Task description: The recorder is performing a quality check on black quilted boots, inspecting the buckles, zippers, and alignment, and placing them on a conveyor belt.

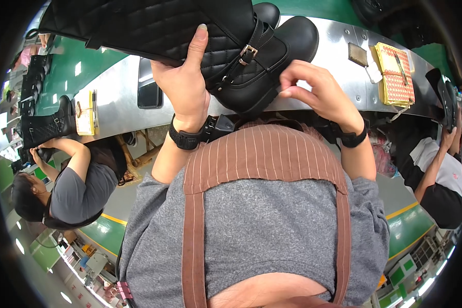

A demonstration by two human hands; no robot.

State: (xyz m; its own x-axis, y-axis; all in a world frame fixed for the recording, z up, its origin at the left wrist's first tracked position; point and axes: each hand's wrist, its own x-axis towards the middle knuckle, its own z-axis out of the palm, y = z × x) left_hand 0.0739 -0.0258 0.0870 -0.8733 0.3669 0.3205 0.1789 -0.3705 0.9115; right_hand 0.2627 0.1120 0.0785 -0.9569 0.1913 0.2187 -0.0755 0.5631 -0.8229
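Note:
A black boot (149,28) with a quilted shaft, crossed ankle straps and a metal buckle lies tilted across the near side of the metal worktable. My left hand (182,87) grips it by the shaft, thumb on top and the other fingers hidden beneath. Beside the sole, my right hand (321,92) has its thumb and forefinger curled toward each other at the boot's edge. Whatever is between those fingertips, if anything, is too small to make out. Just behind the boot shows the rounded toe of another black boot (268,13).
A dark phone (149,92) lies left of my left hand. To the right are a small dark block (358,54) and a stack of yellow-and-red printed sheets (397,77) with a pen. People handle boots at both sides; a black boot (49,123) stands at the left.

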